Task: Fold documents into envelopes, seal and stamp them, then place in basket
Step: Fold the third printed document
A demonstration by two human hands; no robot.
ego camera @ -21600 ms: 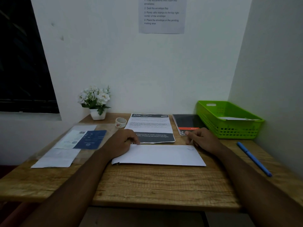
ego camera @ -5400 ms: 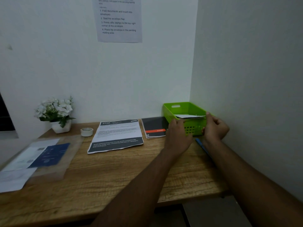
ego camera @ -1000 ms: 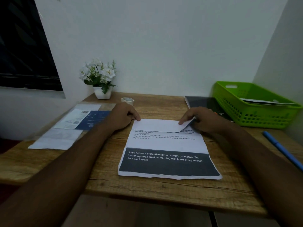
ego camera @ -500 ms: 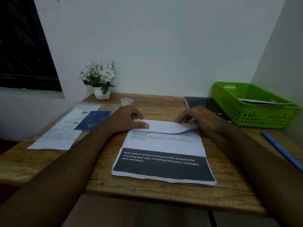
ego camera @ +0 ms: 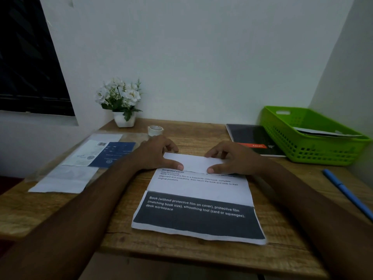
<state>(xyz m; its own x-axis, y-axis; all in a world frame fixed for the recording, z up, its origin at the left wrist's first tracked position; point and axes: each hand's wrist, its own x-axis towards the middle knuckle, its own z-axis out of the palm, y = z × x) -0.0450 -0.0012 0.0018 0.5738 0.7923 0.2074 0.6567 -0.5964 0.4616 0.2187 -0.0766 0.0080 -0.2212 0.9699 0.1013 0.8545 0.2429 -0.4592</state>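
A printed document [ego camera: 198, 201] with a dark band along its near edge lies in the middle of the wooden desk [ego camera: 66, 211]. Its far part is folded toward me, showing the white back. My left hand [ego camera: 156, 153] and my right hand [ego camera: 232, 158] both press that folded flap flat, thumbs on its near edge, fingers spread along the crease. The green basket [ego camera: 314, 156] stands at the right rear with a white envelope [ego camera: 325, 133] inside it.
A clear sleeve with white and blue papers [ego camera: 84, 160] lies at the left. A white flower pot [ego camera: 123, 106] and a small tape roll [ego camera: 155, 130] stand at the back. A black notebook [ego camera: 252, 138] lies beside the basket, a blue pen [ego camera: 347, 193] at the right edge.
The folded flap has come further toward me and lies flatter. Both thumbs have slid toward each other along its near edge. The document has shifted slightly left.
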